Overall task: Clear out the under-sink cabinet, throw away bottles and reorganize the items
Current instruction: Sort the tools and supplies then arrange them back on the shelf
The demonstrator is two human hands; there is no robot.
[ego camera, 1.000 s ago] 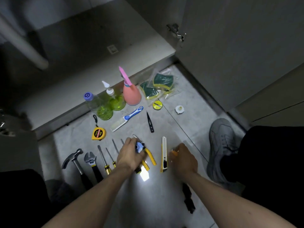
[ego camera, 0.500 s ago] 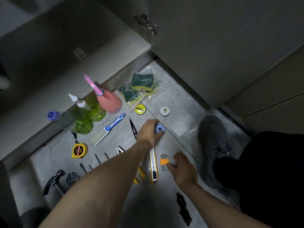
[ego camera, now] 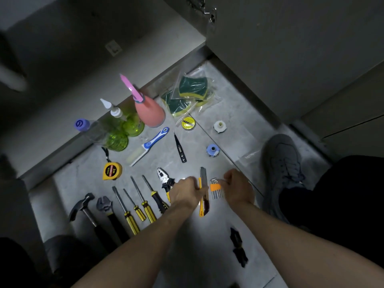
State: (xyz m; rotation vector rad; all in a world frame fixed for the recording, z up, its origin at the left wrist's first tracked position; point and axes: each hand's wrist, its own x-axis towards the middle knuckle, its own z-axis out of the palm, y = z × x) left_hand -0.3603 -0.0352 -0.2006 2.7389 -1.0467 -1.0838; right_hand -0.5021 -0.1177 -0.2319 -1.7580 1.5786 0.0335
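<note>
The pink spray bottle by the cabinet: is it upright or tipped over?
Upright. The pink spray bottle stands on its base on the floor, nozzle pointing up.

home kitchen floor | open under-sink cabinet [ego camera: 83, 65] at 11 o'clock | hinged door [ego camera: 280, 48] at 1 o'clock | sponges [ego camera: 187, 94], spray bottles [ego camera: 149, 113] on grey tiles [ego camera: 234, 113]

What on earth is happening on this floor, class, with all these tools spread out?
A person crouches before an open cabinet, sorting its contents into rows on the floor. The left hand grips the yellow utility knife, while the right hand holds the hex key set beside it. Screwdrivers, a hammer and pliers are lined up already. The spray bottles stand by the cabinet edge, not yet thrown away.
</note>
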